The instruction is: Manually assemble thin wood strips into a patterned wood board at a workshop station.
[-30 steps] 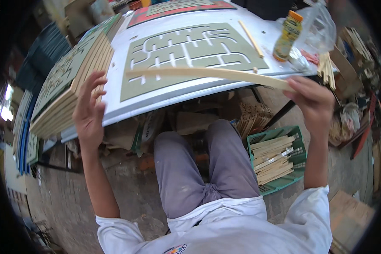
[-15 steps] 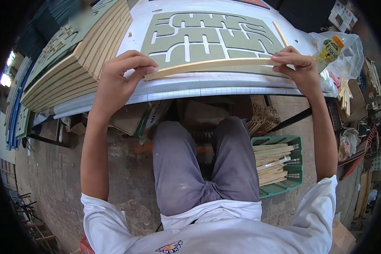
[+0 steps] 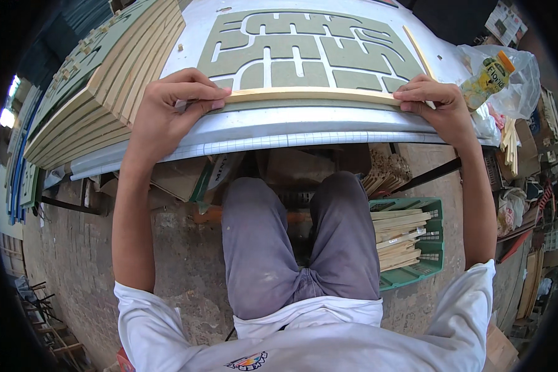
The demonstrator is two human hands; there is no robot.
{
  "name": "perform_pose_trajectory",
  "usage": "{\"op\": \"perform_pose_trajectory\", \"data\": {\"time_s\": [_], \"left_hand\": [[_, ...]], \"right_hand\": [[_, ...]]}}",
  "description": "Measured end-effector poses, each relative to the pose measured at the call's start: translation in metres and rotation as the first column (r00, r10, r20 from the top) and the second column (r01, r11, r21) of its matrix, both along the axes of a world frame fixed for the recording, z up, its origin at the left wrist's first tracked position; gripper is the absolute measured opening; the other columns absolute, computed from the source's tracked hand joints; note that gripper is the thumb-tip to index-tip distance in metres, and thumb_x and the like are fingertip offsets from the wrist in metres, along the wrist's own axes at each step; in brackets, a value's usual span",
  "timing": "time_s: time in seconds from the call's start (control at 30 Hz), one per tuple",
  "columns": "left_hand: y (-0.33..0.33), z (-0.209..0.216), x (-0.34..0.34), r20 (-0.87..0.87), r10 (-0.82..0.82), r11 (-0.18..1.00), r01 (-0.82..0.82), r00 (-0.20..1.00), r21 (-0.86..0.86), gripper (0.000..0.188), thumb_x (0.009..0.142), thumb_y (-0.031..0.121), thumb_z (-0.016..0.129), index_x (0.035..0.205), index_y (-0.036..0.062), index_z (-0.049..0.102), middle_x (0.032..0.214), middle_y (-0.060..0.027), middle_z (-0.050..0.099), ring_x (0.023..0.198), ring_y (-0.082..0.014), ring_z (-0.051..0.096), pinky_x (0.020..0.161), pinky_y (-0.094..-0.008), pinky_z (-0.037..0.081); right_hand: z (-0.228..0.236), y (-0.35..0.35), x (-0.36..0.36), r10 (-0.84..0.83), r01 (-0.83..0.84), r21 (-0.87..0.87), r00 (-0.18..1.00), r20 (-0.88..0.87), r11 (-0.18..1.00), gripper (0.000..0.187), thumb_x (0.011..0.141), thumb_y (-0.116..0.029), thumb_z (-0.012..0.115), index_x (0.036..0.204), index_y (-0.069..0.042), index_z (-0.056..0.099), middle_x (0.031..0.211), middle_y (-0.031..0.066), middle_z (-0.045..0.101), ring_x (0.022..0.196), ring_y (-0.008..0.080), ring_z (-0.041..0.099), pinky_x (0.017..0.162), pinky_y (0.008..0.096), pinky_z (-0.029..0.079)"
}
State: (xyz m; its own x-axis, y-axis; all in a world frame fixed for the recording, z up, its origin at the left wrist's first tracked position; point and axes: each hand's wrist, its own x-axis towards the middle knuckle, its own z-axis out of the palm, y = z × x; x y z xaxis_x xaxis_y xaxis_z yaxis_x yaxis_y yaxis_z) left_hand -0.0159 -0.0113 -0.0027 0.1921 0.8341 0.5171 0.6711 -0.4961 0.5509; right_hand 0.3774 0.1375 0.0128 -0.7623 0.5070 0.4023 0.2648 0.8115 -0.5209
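Observation:
Between my two hands a thin pale wooden strip (image 3: 310,93) runs level along the near edge of a grey-green board (image 3: 285,75) with maze-like slots cut through it. My left hand (image 3: 178,106) pinches the strip's left end between thumb and fingers. At the other end my right hand (image 3: 436,106) pinches it in the same way, near the board's right corner. The strip covers part of the board's front edge; whether it touches the board all along I cannot tell. Another wooden strip (image 3: 419,54) lies along the board's right side.
Stacked wood-edged boards (image 3: 118,80) rise at the left of the white table (image 3: 279,121). A yellow-labelled bottle (image 3: 488,80) and a clear plastic bag (image 3: 526,77) lie at the right. On the floor, a green crate (image 3: 437,248) holds several wooden strips.
The strip's left end has come up and right, so the strip now sits straight against the board's front edge. Both hands keep their pinch.

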Motion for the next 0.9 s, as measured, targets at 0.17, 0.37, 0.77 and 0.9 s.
{"op": "perform_pose_trajectory", "data": {"time_s": [0.17,0.37,0.77,0.9], "left_hand": [[-0.005,0.009,-0.002,-0.141,-0.032,0.999,0.031,0.989,-0.010,0.026,0.084,-0.010,0.061,0.104,0.0009,0.072,0.085,-0.0065,0.058,0.079,-0.0166,0.059,0.074,-0.0258,0.048],[0.001,0.012,-0.009,-0.227,-0.122,0.992,0.127,0.966,0.006,0.037,0.078,-0.009,0.052,0.106,0.0036,0.073,0.099,-0.0094,0.054,0.098,-0.0206,0.053,0.087,-0.0317,0.043],[0.005,0.029,-0.015,-0.279,-0.099,0.989,0.065,0.955,-0.131,0.043,0.076,0.008,0.040,0.101,0.0058,0.075,0.096,-0.0087,0.046,0.098,-0.0210,0.044,0.094,-0.0312,0.032],[-0.003,0.027,-0.006,-0.419,0.040,0.995,-0.073,0.907,-0.064,0.035,0.080,0.008,0.042,0.098,0.0053,0.072,0.096,-0.0087,0.047,0.105,-0.0180,0.046,0.102,-0.0317,0.022]], "right_hand": [[0.011,-0.014,-0.008,0.005,-0.010,0.136,0.999,0.035,0.991,0.023,0.078,0.007,0.070,0.097,-0.005,0.075,0.091,0.0048,0.067,0.084,0.0155,0.060,0.078,0.0286,0.049],[0.029,-0.005,-0.013,0.002,-0.006,0.018,0.982,0.191,1.000,0.011,0.081,0.004,0.069,0.091,0.001,0.072,0.087,0.0036,0.059,0.078,0.0145,0.057,0.073,0.0276,0.047],[0.063,0.015,-0.027,-0.132,-0.035,0.297,0.842,0.524,0.954,0.010,0.083,-0.007,0.072,0.084,0.002,0.072,0.072,0.0071,0.064,0.067,0.0167,0.060,0.068,0.0322,0.048],[0.089,0.022,-0.053,0.098,0.005,-0.120,0.545,0.833,0.993,0.029,0.085,0.002,0.057,0.108,-0.006,0.073,0.103,0.0142,0.069,0.097,0.0246,0.062,0.086,0.0340,0.048]]}}
